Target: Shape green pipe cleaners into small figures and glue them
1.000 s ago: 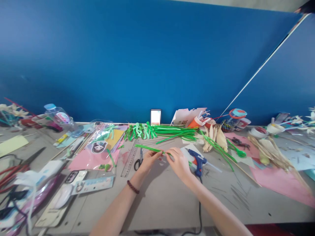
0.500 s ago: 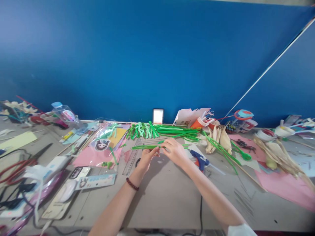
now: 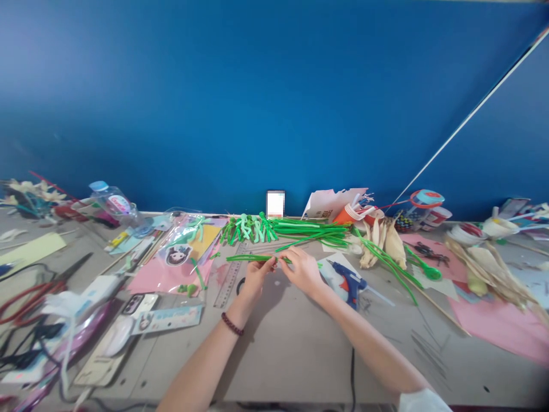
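Note:
Above the grey table, my left hand (image 3: pixel 258 276) pinches a thin bundle of green pipe cleaners (image 3: pixel 242 258), whose ends stick out to the left. My right hand (image 3: pixel 302 270) is closed on the same bundle just to the right, and short ends show beyond it. The fingertips of both hands nearly meet. Behind them lie a pile of long green stems (image 3: pixel 317 228) and a row of twisted green pieces (image 3: pixel 251 228). A clear ruler (image 3: pixel 227 284) is beside my left hand.
A blue glue gun (image 3: pixel 350 281) lies right of my right hand. Dried husks (image 3: pixel 392 246), paper cups (image 3: pixel 346 214) and a green spoon-like piece (image 3: pixel 431 272) are further right. At left are a plastic bag (image 3: pixel 178 252), scissors (image 3: pixel 38 294), a phone (image 3: pixel 100 357) and a bottle (image 3: pixel 115 201).
My right hand has shifted slightly, with its fingers nearer the left fingertips. The bundle has moved a little to the left, and less of it shows beyond my right hand.

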Available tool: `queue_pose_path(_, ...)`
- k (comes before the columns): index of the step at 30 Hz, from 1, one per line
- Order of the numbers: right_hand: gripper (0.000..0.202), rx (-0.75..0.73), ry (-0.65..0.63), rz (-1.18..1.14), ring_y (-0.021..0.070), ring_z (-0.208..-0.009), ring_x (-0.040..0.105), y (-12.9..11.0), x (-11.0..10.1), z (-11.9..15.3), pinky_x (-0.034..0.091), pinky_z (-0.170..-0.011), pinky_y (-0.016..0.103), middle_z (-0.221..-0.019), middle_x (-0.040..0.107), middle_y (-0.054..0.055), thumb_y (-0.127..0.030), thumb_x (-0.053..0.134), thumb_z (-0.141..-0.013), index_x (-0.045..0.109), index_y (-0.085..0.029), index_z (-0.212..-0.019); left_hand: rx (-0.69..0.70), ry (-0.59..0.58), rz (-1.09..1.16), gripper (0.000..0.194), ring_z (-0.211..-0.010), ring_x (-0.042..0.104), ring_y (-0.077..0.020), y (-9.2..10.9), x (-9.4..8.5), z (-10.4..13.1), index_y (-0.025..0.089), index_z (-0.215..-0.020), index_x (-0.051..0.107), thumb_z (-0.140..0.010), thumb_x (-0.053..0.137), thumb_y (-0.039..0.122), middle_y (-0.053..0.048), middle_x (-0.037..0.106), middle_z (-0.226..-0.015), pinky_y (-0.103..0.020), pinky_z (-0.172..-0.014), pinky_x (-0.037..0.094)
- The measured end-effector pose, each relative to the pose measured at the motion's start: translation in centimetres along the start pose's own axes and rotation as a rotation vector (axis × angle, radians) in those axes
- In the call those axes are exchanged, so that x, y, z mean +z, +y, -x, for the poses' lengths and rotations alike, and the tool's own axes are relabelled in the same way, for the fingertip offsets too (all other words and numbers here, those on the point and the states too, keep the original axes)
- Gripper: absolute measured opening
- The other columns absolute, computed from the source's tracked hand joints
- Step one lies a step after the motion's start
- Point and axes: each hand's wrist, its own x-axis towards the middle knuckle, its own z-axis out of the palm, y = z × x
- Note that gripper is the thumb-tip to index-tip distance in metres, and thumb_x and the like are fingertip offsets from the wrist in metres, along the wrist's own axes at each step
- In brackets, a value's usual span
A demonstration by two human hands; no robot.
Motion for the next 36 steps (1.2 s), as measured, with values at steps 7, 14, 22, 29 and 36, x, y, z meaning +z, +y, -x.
queue_pose_path(7,0.016,0.109,-0.045,-0.25,0.0167,-0.077,0.059,-0.1,-0.3,-0.3,0.042,-0.07,0.025,-0.08,0.065,0.004,-0.025,0.049,-0.082,0.064,-0.02,-0.077,0.03,-0.01,-0.098,0.024,-0.053,0.05,-0.0107,0.2,-0.1,0.0,0.015,-0.069,0.063,-0.064,0.072,0.037,0.002,0.056,-0.057,-0.023,-0.056,0.041)
queue_pose_path(14,0.016,0.633,-0.376,-0.826,0.007,-0.04,0.031,1.3,0.1,-0.8,0.025,-0.044,0.021,-0.042,0.038,-0.008,-0.031,0.057,-0.069,0.063,-0.016,-0.067,0.056,-0.046,-0.124,0.026,-0.053,0.049,-0.0103,0.1,0.3,0.2,0.016,-0.067,0.063,-0.062,0.073,0.039,0.002,0.056,-0.057,-0.023,-0.055,0.042)
queue_pose_path(22,0.013,0.295,-0.165,-0.496,0.0153,-0.072,0.056,1.4,-0.6,-1.0,0.041,-0.07,0.027,-0.075,0.063,0.003,-0.025,0.051,-0.078,0.061,-0.017,-0.073,-0.093,-0.087,-0.035,0.035,-0.059,0.054,-0.0125,0.5,0.0,0.0,0.011,-0.066,0.066,-0.068,0.068,0.046,-0.005,0.061,-0.064,-0.025,-0.055,0.046)
queue_pose_path(29,0.018,-0.054,-0.057,0.095,0.0178,-0.086,0.056,1.5,-2.3,-0.7,0.04,-0.07,0.025,-0.088,0.063,0.006,-0.018,0.044,-0.089,0.062,-0.02,-0.088,-0.204,-0.357,-0.143,0.041,-0.057,0.056,-0.0131,1.4,0.1,0.7,0.009,-0.081,0.07,-0.075,0.061,0.049,-0.008,0.064,-0.067,-0.025,-0.053,0.045)
queue_pose_path(36,0.024,-0.323,-0.08,0.336,0.0184,-0.079,0.05,1.4,-2.9,-1.0,0.038,-0.069,0.028,-0.083,0.064,0.006,-0.015,0.041,-0.091,0.064,-0.019,-0.091,0.434,0.09,-0.557,0.024,-0.073,0.056,-0.0157,1.7,-0.6,0.9,0.017,-0.082,0.068,-0.081,0.057,0.038,-0.006,0.063,-0.077,-0.028,-0.069,0.045)
